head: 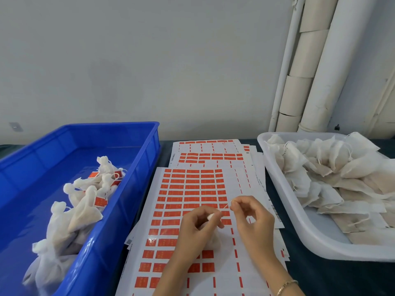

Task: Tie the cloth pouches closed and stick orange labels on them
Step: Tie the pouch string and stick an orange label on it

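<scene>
Tying step, mid-knot. One cloth pouch [215, 242] gripped by the neck in the left hand [198, 225], fingers curled round the gathered cloth, just above the top label sheet [192, 189] at the middle of the table [320, 278]. Thin drawstring [225, 207] pinched between thumb and forefinger of the right hand [253, 218], other fingers loosely curled; string stretched between the two hands. Knot itself hidden behind the left fingers, so cannot tell whether cinched. No orange label seen on this pouch.

On the left, blue crate [113, 125] holding tied pouches [85, 214], several with orange labels [100, 202] on their strings. On the right, white tray [284, 201] heaped with flat untied pouches [331, 167]. Further sheets [209, 155] fanned beneath and behind the top one, many rows already stripped.

Judged stage: early in the batch — far more pouches waiting than finished. Likely next move: draw the string tight to close the neck, then free one hand to peel an orange label from the sheet directly below and fold it onto the string. Calls for steady tension during seating of the knot, a fingernail under a label edge, and care against adhesive catching cloth or fingers.
</scene>
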A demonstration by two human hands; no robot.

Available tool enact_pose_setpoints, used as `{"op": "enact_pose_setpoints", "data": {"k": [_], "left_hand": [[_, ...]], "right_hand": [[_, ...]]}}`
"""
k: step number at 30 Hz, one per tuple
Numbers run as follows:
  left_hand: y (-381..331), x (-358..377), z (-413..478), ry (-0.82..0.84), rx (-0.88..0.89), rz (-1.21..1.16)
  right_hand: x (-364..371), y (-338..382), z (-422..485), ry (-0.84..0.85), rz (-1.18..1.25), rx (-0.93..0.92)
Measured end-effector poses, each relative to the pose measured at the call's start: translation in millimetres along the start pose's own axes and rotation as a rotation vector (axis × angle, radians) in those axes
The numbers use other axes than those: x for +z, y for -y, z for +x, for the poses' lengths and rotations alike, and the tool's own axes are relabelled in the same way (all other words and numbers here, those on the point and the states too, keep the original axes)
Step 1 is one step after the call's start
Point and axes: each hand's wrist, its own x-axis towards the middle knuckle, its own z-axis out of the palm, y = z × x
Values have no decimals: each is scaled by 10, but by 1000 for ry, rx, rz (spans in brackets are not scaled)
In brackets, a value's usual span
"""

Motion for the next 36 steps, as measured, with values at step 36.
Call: {"op": "enact_pose_setpoints", "data": {"k": [36], "left_hand": [[36, -20, 20, -133, -181, 235]], "right_hand": [[-420, -11, 423, 658, 71, 814]]}}
